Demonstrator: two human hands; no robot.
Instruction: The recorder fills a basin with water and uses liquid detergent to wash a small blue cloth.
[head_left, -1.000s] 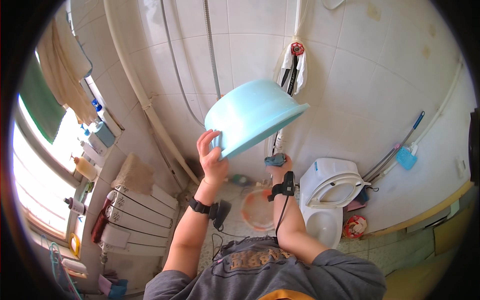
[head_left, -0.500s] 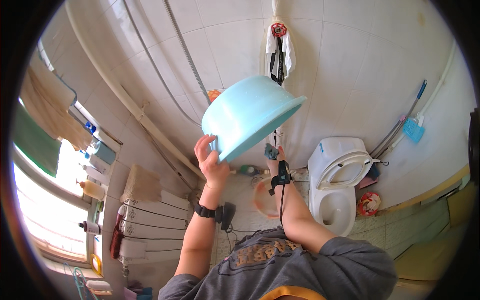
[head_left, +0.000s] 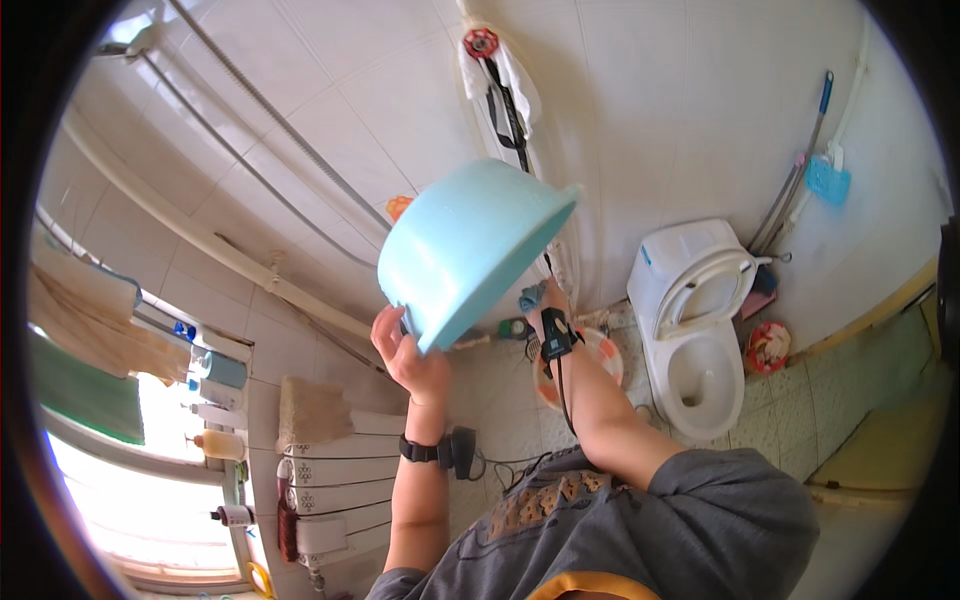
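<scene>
A light blue plastic basin (head_left: 465,245) is held up on its side in front of me, its outer bottom and wall facing the camera. My left hand (head_left: 412,362) grips its rim at the lower left, thumb and fingers on either side of the edge. To the right of the basin and below its rim, my right hand (head_left: 550,300) is closed around a bunched grey-blue cloth (head_left: 531,297). The cloth appears apart from the basin. The basin's inside is turned away from view.
Beneath my right forearm, an orange-and-white basin (head_left: 607,352) stands on the tiled floor. A white toilet (head_left: 700,385) with its lid raised is at right, beside a red basket (head_left: 768,346). Left are a radiator (head_left: 340,490) and a windowsill with several bottles (head_left: 218,444).
The view has turned, so the wall and toilet sit differently. The blue basin appears slightly further left and lower. Both hands keep hold of the basin and the cloth.
</scene>
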